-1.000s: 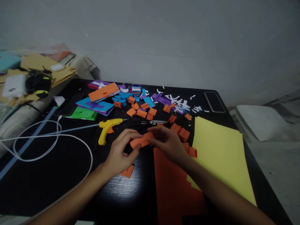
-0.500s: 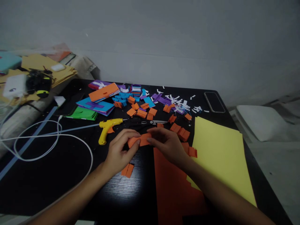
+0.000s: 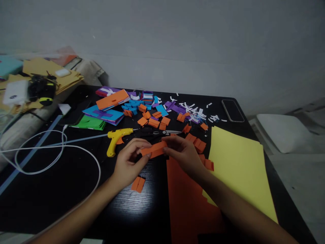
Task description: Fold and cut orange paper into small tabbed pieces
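A small creased strip of orange paper (image 3: 156, 150) is held level above the black table. My left hand (image 3: 130, 162) pinches its left end between thumb and fingers. At the other end, my right hand (image 3: 181, 152) grips it the same way. Below my left hand lies a folded orange paper piece (image 3: 138, 184). Under my right forearm is a large orange sheet (image 3: 188, 203), partly covered by the arm. Several more folded orange pieces (image 3: 195, 142) are scattered behind and beside my right hand.
A yellow glue gun (image 3: 115, 140) and scissors (image 3: 170, 132) lie beyond my hands. Yellow sheets (image 3: 238, 166) are at right, a phone (image 3: 232, 110) behind them. White paper scraps (image 3: 194, 112) and folded coloured papers (image 3: 104, 114) fill the back. A white cable (image 3: 93, 157) loops at left.
The strip has shifted slightly right and more of its length shows between my hands. My left fingers have moved a little along its left end.
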Demonstrator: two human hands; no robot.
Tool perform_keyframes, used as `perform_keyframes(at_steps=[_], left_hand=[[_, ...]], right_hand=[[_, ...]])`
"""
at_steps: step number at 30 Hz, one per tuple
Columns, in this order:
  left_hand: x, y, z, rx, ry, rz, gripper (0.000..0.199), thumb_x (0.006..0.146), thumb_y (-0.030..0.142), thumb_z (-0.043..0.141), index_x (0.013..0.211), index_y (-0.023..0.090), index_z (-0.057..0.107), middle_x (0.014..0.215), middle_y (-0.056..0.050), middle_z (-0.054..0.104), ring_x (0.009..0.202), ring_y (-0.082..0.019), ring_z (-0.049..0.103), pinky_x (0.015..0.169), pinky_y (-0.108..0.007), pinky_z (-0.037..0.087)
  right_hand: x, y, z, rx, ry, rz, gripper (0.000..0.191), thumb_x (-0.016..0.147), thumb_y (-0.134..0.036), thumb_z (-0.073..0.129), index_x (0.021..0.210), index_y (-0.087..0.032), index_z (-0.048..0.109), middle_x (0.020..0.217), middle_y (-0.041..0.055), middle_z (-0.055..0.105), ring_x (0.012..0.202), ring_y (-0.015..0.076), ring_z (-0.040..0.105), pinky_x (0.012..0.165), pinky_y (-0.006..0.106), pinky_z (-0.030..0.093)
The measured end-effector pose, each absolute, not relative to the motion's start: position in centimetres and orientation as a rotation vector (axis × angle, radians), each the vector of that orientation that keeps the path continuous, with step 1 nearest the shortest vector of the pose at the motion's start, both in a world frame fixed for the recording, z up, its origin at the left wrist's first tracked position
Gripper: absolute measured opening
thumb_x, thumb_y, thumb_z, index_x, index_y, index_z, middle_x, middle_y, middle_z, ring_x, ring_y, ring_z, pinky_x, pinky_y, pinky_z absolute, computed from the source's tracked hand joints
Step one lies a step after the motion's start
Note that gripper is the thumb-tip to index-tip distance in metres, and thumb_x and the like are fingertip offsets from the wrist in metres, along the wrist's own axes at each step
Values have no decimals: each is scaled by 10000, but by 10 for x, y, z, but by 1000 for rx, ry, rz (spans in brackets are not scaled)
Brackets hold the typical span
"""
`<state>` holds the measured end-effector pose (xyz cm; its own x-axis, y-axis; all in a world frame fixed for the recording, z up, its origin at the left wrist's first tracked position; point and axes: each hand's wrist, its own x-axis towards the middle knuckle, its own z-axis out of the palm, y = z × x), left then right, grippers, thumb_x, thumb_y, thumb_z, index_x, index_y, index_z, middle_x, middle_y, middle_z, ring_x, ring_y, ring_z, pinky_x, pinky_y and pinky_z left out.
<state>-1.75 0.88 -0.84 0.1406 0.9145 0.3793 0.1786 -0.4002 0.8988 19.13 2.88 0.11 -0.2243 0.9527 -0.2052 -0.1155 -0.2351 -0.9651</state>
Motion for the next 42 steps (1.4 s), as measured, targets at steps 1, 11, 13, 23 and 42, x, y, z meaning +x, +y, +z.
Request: perform_keyframes(at_steps=[1, 11, 13, 23, 42], left_hand=[[-18, 9, -8, 1730, 1072, 1312, 189, 902, 95, 695, 1051, 212, 701, 1041, -61, 678, 987, -190, 667, 790, -288, 550], [-19, 2, -4, 2015, 1069, 1268, 190, 900, 80, 689, 1061, 181, 685, 1014, -61, 673, 954, -187, 658, 824, -303, 528], [-21, 1, -4, 2034, 1009, 1252, 238, 893, 112, 697, 1119, 180, 673, 1064, -78, 661, 993, -207, 651, 850, -327, 530], [-35, 4, -4, 1927, 812, 1189, 536, 928, 574, 573, 1289, 180, 621, 1176, -132, 592, 1007, -272, 591, 845, -418, 510], [-26, 10, -2, 2351, 850, 1037, 388, 900, 41, 603, 1250, 198, 657, 1100, -91, 679, 992, -177, 695, 822, -276, 603]], right_hand=[[191, 28, 1, -1161, -1159, 1584, 331, 761, -302, 832, 1072, -221, 751, 997, 48, 779, 942, 225, 735, 841, 367, 595], [186, 17, -1, -1212, -1722, 891, 235, 908, -183, 630, 1120, -197, 732, 918, 50, 748, 767, 177, 688, 709, 305, 559], [186, 17, 0, -1192, -1748, 864, 222, 912, -169, 626, 1104, -197, 734, 925, 50, 760, 768, 175, 699, 721, 303, 564], [191, 21, 3, -1158, -1654, 1154, 194, 906, -194, 675, 1061, -229, 786, 1001, 47, 792, 888, 191, 739, 740, 296, 569], [193, 24, 6, -1037, -1388, 1713, 292, 796, -202, 803, 1063, -212, 686, 883, 8, 752, 826, 162, 733, 763, 292, 576]])
